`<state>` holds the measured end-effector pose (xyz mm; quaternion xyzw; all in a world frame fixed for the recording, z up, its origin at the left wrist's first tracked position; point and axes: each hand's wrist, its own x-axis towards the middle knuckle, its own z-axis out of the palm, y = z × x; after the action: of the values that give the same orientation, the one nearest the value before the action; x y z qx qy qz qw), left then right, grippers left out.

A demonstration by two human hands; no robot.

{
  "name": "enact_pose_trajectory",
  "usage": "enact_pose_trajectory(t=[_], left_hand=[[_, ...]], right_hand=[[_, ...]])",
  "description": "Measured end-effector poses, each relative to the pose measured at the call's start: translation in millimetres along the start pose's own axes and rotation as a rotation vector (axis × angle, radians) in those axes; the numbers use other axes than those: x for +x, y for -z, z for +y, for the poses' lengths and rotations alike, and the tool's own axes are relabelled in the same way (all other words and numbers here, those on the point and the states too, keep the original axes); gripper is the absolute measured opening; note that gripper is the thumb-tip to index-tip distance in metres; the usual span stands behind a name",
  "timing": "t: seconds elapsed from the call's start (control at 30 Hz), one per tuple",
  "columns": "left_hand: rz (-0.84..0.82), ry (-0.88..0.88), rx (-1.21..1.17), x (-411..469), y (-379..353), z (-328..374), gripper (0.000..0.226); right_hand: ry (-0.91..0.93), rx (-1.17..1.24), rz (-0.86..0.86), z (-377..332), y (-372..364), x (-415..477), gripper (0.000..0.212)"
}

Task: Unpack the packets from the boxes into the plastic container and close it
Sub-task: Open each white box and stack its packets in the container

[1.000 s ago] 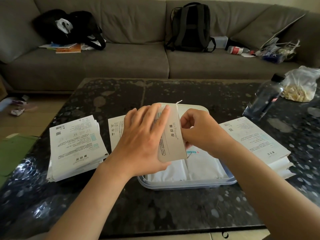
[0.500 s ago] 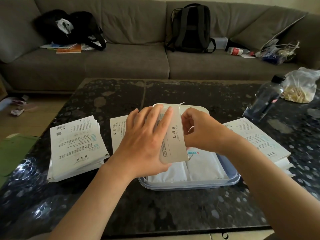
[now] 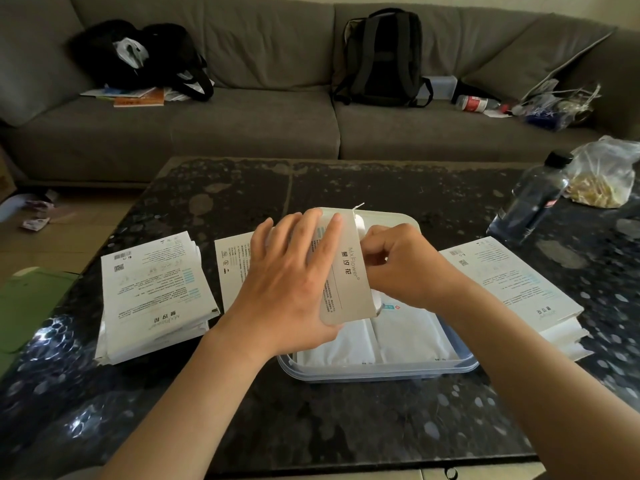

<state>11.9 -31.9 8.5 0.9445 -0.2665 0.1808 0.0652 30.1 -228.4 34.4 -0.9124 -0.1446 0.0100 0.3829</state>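
Note:
My left hand [image 3: 287,285] grips a flat white box [image 3: 346,271] printed "MxFlower", holding it on edge above the clear plastic container [image 3: 381,370] on the table. At the box's open right side, my right hand [image 3: 398,265] has its fingers curled round white packets [image 3: 375,299] that stick out of the box. More white packets [image 3: 405,334] lie flat inside the container. A stack of flat white boxes [image 3: 152,299] lies to the left, another stack [image 3: 512,289] to the right, and one more [image 3: 232,268] is partly hidden behind my left hand.
A dark plastic bottle [image 3: 530,202] and a clear bag of food [image 3: 602,174] stand at the table's right back. A green object [image 3: 24,306] lies off the left edge. Behind is a grey sofa [image 3: 207,126] with a backpack [image 3: 381,57] and a black bag [image 3: 138,53].
Both hands stay at the box. My right hand has shifted slightly lower and its fingers have worked deeper on the packets at the box's open side.

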Motion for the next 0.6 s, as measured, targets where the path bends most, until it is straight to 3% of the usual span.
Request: enact_pose_trajectory(t=[0.33, 0.43, 0.6], left_hand=[[-0.003, 0.032, 0.003, 0, 0, 0, 0.125], [-0.033, 0.025, 0.023, 0, 3, -3, 0.124], [-0.038, 0.026, 0.044, 0, 4, -10, 0.109]], right_hand=[[-0.082, 0.000, -0.081, -3, -1, 7, 0.023], [-0.110, 0.170, -0.078, -6, 1, 3, 0.014], [-0.340, 0.513, 0.015, -16, 16, -2, 0.019]])
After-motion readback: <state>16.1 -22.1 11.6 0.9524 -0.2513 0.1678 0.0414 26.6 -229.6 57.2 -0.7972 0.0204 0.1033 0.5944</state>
